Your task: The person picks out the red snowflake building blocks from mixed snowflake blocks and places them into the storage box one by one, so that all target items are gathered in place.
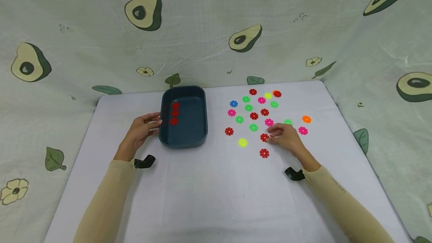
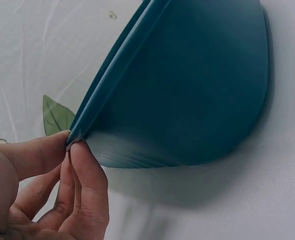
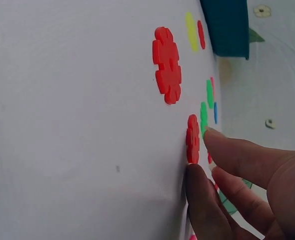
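White tabletop [image 1: 209, 198] below, your left hand [image 1: 140, 132] pinches the blue tray [image 1: 183, 138]; your right hand [image 1: 286, 138] angles inward, fingers [image 3: 203, 197] apart, touching a red disc [image 1: 264, 137].

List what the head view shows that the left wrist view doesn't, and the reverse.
Only the head view: the right hand beside the scattered coloured pieces, and three red pieces inside the tray.
Only the left wrist view: the tray's outer wall on the gripped side, with a pale sheen low on it.
Both: the tray, the left hand holding its rim, the white tabletop and the leaf-print cloth.
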Action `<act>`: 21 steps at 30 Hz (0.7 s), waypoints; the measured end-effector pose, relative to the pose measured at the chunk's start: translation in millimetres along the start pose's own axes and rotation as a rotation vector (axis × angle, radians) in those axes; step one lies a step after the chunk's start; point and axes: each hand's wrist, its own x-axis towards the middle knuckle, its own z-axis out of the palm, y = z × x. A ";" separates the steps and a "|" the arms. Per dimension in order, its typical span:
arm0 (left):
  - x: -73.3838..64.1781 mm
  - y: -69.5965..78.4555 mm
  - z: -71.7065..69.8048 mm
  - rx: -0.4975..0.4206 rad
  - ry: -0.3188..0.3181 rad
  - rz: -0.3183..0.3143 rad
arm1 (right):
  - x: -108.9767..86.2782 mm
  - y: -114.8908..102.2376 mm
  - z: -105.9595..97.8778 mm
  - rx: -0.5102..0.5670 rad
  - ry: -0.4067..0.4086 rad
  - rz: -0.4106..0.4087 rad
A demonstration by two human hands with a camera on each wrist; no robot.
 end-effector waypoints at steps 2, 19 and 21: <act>0.6 0.0 -0.1 0.001 0.001 -0.005 | 1.1 -0.5 3.0 -0.028 0.022 -0.008; -0.6 0.1 -0.1 -0.012 0.005 -0.012 | -3.0 -14.3 19.4 -0.160 0.123 -0.049; -1.1 0.5 -0.1 -0.012 0.002 -0.008 | -3.8 -16.9 20.4 -0.171 0.120 -0.048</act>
